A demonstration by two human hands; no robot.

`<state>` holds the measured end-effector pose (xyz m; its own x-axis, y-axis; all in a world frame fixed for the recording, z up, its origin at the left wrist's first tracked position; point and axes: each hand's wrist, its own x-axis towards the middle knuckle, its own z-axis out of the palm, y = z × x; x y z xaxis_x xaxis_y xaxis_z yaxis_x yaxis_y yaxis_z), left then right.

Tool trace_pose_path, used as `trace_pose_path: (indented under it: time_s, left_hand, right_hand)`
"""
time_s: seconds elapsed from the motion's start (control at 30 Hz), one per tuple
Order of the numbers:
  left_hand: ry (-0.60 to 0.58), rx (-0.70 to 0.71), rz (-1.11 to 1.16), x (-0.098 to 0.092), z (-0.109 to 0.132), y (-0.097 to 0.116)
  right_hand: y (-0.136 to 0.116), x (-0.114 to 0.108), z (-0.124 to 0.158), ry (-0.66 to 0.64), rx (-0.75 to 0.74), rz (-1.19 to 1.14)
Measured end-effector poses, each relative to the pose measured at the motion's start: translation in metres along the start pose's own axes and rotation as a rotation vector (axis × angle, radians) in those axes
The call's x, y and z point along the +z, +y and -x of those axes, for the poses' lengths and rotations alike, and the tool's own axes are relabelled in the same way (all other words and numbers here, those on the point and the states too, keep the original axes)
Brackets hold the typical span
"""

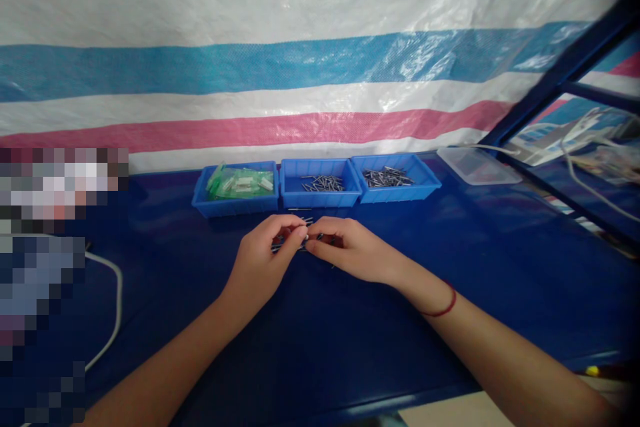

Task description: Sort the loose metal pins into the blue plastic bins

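Left hand: fingers curved; whether clamped cannot be told.
Right hand: fingertips beside the left's; clamping likewise indeterminable.
Metal pins: on table, beneath and just beyond hands.
Blue bins: three, in a row behind.

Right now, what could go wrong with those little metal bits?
The loose metal bits lie close to the left hand and right hand, so a bump might scatter them. The middle bin and right bin stand side by side with bits that look much alike, so they could get mixed up.
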<state>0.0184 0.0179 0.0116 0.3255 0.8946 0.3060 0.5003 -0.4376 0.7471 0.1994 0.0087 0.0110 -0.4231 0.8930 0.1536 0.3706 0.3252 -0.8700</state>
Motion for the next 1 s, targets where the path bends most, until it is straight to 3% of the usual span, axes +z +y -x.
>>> trace_pose_path:
  time_s: [0.2, 0.4, 0.53, 0.7, 0.9, 1.0]
  left_hand:
    - [0.011, 0.003, -0.011, -0.002, -0.001, -0.001]
    - [0.013, 0.060, -0.092, -0.005, -0.006, -0.007]
    - [-0.025, 0.118, -0.159, -0.005, -0.007, -0.010]
    - [-0.097, 0.191, -0.293, -0.005, -0.007, -0.013]
    - [-0.099, 0.178, -0.580, -0.004, -0.005, -0.016]
    - [-0.118, 0.156, -0.634, 0.000, -0.002, -0.018]
  right_hand:
    - [0.001, 0.001, 0.000, 0.057, 0.011, -0.030]
    - [0.002, 0.000, -0.002, 0.261, 0.061, -0.018]
    - [-0.001, -0.001, 0.000, 0.333, -0.016, 0.106]
    - [-0.009, -0.010, 0.001, 0.317, -0.108, 0.240]
    - [0.016, -0.058, 0.002, 0.764, -0.010, 0.539]
    - [0.029, -0.077, 0.001, 0.832, 0.063, 0.706]
